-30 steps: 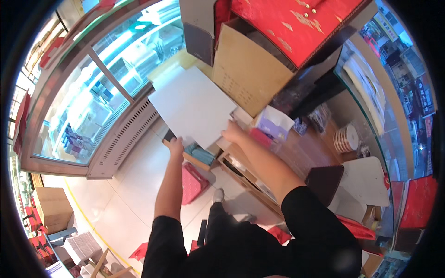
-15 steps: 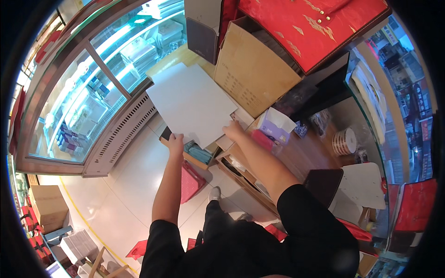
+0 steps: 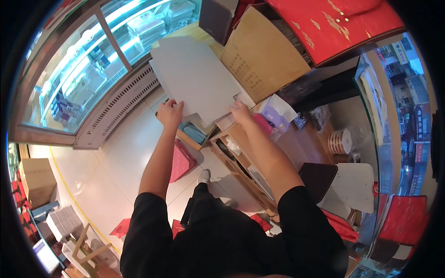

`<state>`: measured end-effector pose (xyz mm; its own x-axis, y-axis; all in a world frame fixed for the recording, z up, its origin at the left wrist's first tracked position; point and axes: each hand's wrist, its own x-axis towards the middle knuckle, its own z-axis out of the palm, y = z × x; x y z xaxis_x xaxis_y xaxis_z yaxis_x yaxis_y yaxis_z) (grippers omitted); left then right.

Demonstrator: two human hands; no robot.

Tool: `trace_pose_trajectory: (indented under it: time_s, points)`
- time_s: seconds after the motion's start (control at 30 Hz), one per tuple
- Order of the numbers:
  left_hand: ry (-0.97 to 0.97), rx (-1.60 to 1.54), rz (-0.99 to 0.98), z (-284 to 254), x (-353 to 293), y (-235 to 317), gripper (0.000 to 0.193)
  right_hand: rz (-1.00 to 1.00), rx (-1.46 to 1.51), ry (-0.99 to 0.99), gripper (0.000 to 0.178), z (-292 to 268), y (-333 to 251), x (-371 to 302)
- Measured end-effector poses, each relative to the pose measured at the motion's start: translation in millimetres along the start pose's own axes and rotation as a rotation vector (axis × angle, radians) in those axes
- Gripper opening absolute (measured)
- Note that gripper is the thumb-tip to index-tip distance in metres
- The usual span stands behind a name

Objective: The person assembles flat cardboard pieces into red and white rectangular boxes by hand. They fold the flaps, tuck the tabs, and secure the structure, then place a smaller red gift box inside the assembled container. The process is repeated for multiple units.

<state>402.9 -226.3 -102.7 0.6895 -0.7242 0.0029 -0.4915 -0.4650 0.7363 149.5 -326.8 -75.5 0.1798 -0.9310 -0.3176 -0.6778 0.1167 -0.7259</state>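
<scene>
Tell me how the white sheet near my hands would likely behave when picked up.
The white sheet is probably fairly stiff: its near edge shows no obvious sag. It seems light for its size, looking thin and flat. Its notched corners could bend if caught.

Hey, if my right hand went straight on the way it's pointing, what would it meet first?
Your right hand would probably meet the large white sheet first; it's right at the sheet's near edge, though depth there is unclear.

Cold Glare, Bent Edges

Blue-white light blazes out of the case (image 3: pixel 113 39), glaring in streaks! The floor (image 3: pixel 118 162) gleams pale, a soft shadow beside the shoe (image 3: pixel 204 176). Lines bow toward the rim; corners sink to black.
</scene>
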Motion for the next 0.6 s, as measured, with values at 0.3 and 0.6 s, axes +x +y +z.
trace_pose_trajectory:
  time_s: [0.3,0.6]
  points:
    - [-0.189,-1.304,-0.276,-30,-48,18,0.022,0.197,0.869,-0.015,0.065,1,-28,-93]
    - [-0.384,-1.515,-0.558,-105,-147,4,0.057,-0.207,0.895,-0.217,0.022,-83,-41,-210]
